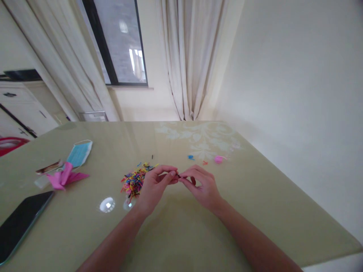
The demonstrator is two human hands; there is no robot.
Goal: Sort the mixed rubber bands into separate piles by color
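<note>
In the head view, my left hand (158,184) and my right hand (202,186) meet above the middle of the table. Both are closed in a pinch, fingertips nearly touching, around a tiny dark piece (178,175) that looks like a small rubber band. Fingers hide most of it. Left of my left hand, and partly behind it, lies a loose pile of small multicoloured bands (134,183). Beyond my right hand sit a few blue bands (191,157), some orange ones (205,163) and a pink clump (218,159).
The glossy table (255,211) runs up toward a wall on the right. On its left side lie a black-screened phone (24,219), a folded pink paper shape (65,176), a blue face mask (79,153) and a brown wrapper (49,167). One dark bit (152,156) lies behind the pile.
</note>
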